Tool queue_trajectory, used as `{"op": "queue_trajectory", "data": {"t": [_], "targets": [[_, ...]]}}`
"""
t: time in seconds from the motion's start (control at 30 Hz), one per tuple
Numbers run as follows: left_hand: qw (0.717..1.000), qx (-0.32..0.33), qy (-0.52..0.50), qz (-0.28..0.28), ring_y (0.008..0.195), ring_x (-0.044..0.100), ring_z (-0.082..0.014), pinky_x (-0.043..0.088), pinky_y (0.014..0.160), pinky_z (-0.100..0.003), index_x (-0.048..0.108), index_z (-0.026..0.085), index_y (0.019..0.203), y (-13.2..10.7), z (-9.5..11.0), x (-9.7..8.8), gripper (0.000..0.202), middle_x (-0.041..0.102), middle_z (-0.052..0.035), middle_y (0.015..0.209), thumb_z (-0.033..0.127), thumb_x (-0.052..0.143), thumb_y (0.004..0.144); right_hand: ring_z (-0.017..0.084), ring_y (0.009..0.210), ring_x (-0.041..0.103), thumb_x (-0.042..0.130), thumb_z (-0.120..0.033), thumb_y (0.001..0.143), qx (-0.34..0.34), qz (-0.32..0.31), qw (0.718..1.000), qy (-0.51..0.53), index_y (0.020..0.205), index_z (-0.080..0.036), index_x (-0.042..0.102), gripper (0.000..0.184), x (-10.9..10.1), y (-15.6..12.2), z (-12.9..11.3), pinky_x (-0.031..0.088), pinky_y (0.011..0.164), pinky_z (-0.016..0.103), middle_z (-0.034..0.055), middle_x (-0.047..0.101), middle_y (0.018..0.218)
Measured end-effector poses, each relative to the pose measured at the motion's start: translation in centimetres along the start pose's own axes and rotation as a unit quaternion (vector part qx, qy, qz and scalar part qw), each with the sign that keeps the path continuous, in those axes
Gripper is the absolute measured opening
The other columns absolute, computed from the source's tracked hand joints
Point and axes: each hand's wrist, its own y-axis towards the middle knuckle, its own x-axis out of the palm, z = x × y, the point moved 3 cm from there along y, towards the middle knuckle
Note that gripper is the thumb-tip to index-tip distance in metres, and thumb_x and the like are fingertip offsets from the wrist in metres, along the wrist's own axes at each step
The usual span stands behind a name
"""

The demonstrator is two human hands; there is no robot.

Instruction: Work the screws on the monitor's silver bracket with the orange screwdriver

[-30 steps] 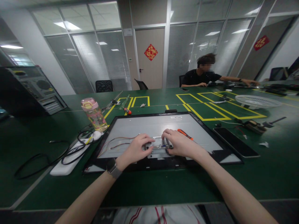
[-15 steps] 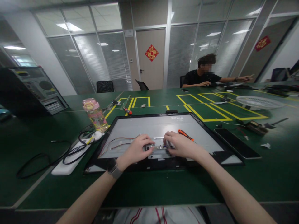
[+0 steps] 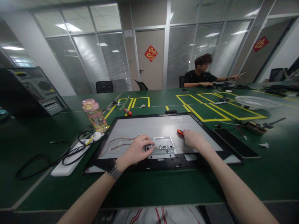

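Note:
A display panel (image 3: pixel 149 127) with a black frame lies flat in front of me, its grey back facing up. Near its front edge, a metal plate (image 3: pixel 171 142) carries a narrow circuit board (image 3: pixel 161 147). My left hand (image 3: pixel 140 147) pinches the board's left end between thumb and fingers. Over the right part of the panel, my right hand (image 3: pixel 193 139) is closed around an orange-and-black screwdriver (image 3: pixel 180 132); only one end of it shows past the fingers. Thin wires (image 3: pixel 119 145) run across the panel's left side.
Left of the panel are a pink-lidded bottle (image 3: pixel 94 115) and a white power strip (image 3: pixel 67 163) with black cable. A phone (image 3: pixel 235 143) lies at the right. Another screwdriver (image 3: pixel 128 112) rests behind the panel. A co-worker (image 3: pixel 201 74) sits across the table.
My right hand has left the circuit board, moved right, and taken hold of the orange screwdriver. My left hand stays at the board's left end.

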Motion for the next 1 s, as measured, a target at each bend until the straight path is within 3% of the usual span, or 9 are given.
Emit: {"op": "queue_trajectory", "data": {"t": [0.17,0.23,0.37,0.5,0.67,0.8,0.87,0.93,1.0], "targets": [[1.0,-0.011,-0.013,0.018,0.097,0.06,-0.0219,0.046,0.09,-0.036,0.07,0.019,0.102,0.1,0.1,0.0,0.021,0.067,-0.0085,0.101,0.026,0.053,0.091,0.038,0.1,0.062,0.036,-0.019,0.095,0.027,0.136,0.99,-0.006,0.108,-0.009,0.06,0.029,-2.3,-0.4,-4.6,0.046,0.082,0.05,0.0268,0.063,0.104],[0.996,-0.03,-0.067,0.051,0.103,0.059,-0.0223,0.045,0.094,-0.037,0.066,0.02,0.114,0.2,0.1,-0.2,0.028,0.065,-0.0095,0.11,0.029,0.051,0.093,0.032,0.105,0.059,0.032,-0.024,0.099,-0.009,0.173,0.985,0.02,0.115,-0.013,0.057,0.032,-3.1,-0.9,-6.8,0.045,0.088,0.044,0.0199,0.063,0.11],[0.949,-0.086,-0.297,0.067,0.098,0.062,-0.022,0.048,0.088,-0.034,0.06,0.016,0.123,0.5,-0.6,0.2,0.043,0.066,-0.0105,0.111,0.044,0.052,0.092,0.02,0.077,0.061,0.047,-0.029,0.095,-0.188,0.092,0.933,0.294,0.098,-0.018,0.067,0.024,-2.0,-2.2,-10.8,0.046,0.067,0.03,0.0057,0.069,0.087],[0.895,-0.156,-0.411,0.07,0.083,0.062,-0.019,0.049,0.077,-0.03,0.068,0.013,0.105,0.6,-1.6,0.9,0.048,0.07,-0.0079,0.093,0.054,0.062,0.083,0.017,0.066,0.056,0.058,-0.032,0.087,-0.149,0.042,0.906,0.394,0.089,-0.016,0.071,0.021,0.0,-2.8,-12.6,0.044,0.061,0.028,0.0027,0.069,0.075],[0.817,-0.207,-0.513,0.164,0.068,0.062,-0.0152,0.049,0.063,-0.025,0.067,0.011,0.087,0.9,-2.0,0.6,0.041,0.068,-0.0052,0.076,0.05,0.072,0.076,0.02,0.081,0.061,0.054,-0.034,0.09,-0.187,0.041,0.897,0.399,0.084,-0.017,0.071,0.024,-0.6,-2.1,-11.5,0.048,0.077,0.033,0.0056,0.07,0.084],[0.695,-0.301,-0.578,0.303,0.057,0.062,-0.0135,0.048,0.053,-0.022,0.06,0.012,0.082,0.6,-3.3,-0.4,0.028,0.067,-0.0042,0.067,0.039,0.067,0.084,0.024,0.111,0.055,0.063,-0.028,0.083,-0.232,0.045,0.917,0.32,0.109,-0.022,0.066,0.026,-1.7,-1.0,-7.8,0.041,0.098,0.041,0.0078,0.063,0.114],[0.651,-0.333,-0.589,0.344,0.056,0.063,-0.0132,0.05,0.054,-0.022,0.057,0.013,0.081,0.2,-4.1,-0.8,0.022,0.066,-0.0036,0.065,0.033,0.061,0.089,0.025,0.121,0.049,0.066,-0.023,0.078,-0.242,-0.03,0.928,0.283,0.122,-0.022,0.059,0.044,-1.5,-0.6,-6.4,0.036,0.106,0.044,0.0084,0.056,0.127],[0.635,-0.345,-0.59,0.36,0.056,0.063,-0.0124,0.052,0.055,-0.022,0.055,0.014,0.08,0.0,-4.6,-1.2,0.02,0.065,-0.0031,0.063,0.027,0.051,0.095,0.026,0.121,0.049,0.068,-0.022,0.076,-0.233,-0.13,0.928,0.261,0.131,-0.021,0.051,0.058,-1.0,-0.5,-5.7,0.038,0.104,0.043,0.0095,0.052,0.133],[0.628,-0.352,-0.59,0.366,0.055,0.064,-0.0119,0.052,0.055,-0.022,0.053,0.015,0.08,-0.2,-4.8,-1.3,0.023,0.065,-0.0031,0.061,0.022,0.042,0.098,0.026,0.122,0.048,0.071,-0.02,0.073,-0.235,-0.158,0.927,0.245,0.133,-0.02,0.048,0.064,-0.6,-0.6,-5.7,0.039,0.104,0.041,0.0095,0.05,0.134]]}}
